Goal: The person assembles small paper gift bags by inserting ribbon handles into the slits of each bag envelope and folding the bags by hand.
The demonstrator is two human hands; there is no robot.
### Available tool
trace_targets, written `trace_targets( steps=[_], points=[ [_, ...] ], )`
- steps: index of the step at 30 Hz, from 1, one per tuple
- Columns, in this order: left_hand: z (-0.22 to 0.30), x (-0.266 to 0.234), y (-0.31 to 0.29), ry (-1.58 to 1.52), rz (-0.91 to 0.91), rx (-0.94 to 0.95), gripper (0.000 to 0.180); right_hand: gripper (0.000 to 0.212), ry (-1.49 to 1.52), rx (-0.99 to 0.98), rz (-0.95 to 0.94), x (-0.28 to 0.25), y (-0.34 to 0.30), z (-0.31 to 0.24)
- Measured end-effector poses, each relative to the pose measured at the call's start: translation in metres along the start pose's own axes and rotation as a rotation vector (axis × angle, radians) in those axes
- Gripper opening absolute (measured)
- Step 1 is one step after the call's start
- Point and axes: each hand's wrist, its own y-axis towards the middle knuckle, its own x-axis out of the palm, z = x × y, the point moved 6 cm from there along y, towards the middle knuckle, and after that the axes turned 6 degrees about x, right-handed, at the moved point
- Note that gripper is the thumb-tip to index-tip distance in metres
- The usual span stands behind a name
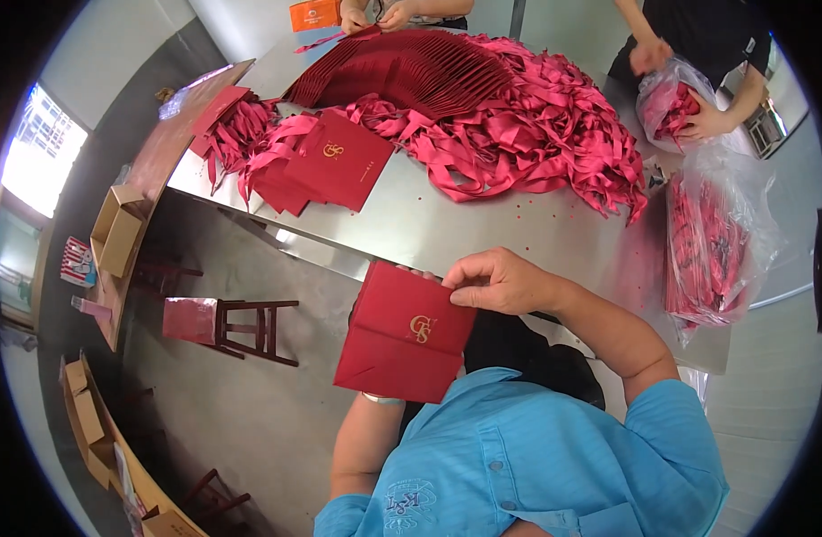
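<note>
A flat, folded red paper gift bag (402, 336) with a gold emblem lies tilted in front of my blue shirt, just off the near edge of the table. From beneath, my left hand (426, 275) supports it; most of that hand is behind the bag, with only fingertips showing past the top edge. The thumb and forefinger of my right hand (496, 282) close on the bag's upper right edge. More flat red bags (344, 157) lie on the table ahead, beside a long fanned row of red bags (402, 72) with pink-red ribbon handles (518, 134).
Across the metal table (563, 224), one person's hands (398, 13) handle ribbon; another's (697, 121) hold a plastic-wrapped bundle. A second wrapped bundle (711, 246) stands at the right end. Left are a wooden stool (193, 319), a side bench and cardboard boxes (120, 233).
</note>
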Motion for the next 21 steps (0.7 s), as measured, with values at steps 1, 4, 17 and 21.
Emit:
trace_targets(
  steps=[1,4,17,21],
  points=[
    [0.003,0.004,0.001,0.095,0.002,-0.007,0.029,0.017,0.000,0.003,0.002,-0.003,-0.001,-0.002],
    [0.027,-0.014,0.017,0.217,-0.020,-0.051,0.031,0.016,-0.147,0.013,-0.002,-0.008,-0.001,-0.013],
    [0.018,0.061,-0.004,1.535,-0.429,0.113,0.013,0.012,-0.149,0.245,-0.151,-0.001,-0.004,0.006],
    [0.021,0.044,-0.002,1.392,-0.398,-0.156,0.007,0.015,0.064,0.158,-0.086,-0.008,-0.010,0.016]
  ],
)
